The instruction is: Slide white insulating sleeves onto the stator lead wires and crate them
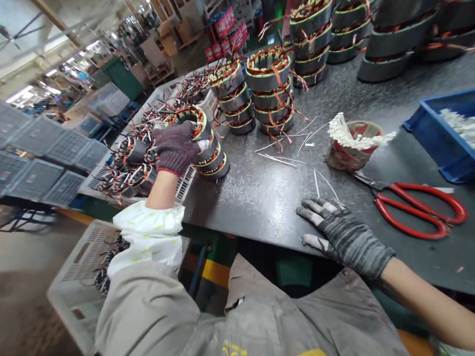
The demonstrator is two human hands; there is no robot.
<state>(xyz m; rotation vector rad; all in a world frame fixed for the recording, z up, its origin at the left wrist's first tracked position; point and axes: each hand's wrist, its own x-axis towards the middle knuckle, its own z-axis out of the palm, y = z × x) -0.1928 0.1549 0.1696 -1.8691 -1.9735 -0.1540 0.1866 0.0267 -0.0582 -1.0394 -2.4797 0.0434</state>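
Observation:
My left hand [176, 147], in a dark knit glove, is closed over the top motor stator of a short stack [210, 157] near the table's left edge. The stators are grey rings wound with copper wire and orange leads. My right hand [341, 234], in a grey striped glove, lies flat on the dark table [264, 198] with its fingers spread and nothing in it. Red-handled scissors [418, 207] lie just to its right. A small cup of white ties [352, 141] stands beyond the right hand.
More stator stacks [270, 90] stand mid-table and along the far right [393, 17]. A blue bin [460, 133] of white pieces sits at right. White crates of stators [137, 158] lie left of the table, another crate [81, 278] sits below. Loose white strips [285, 155] lie on the table.

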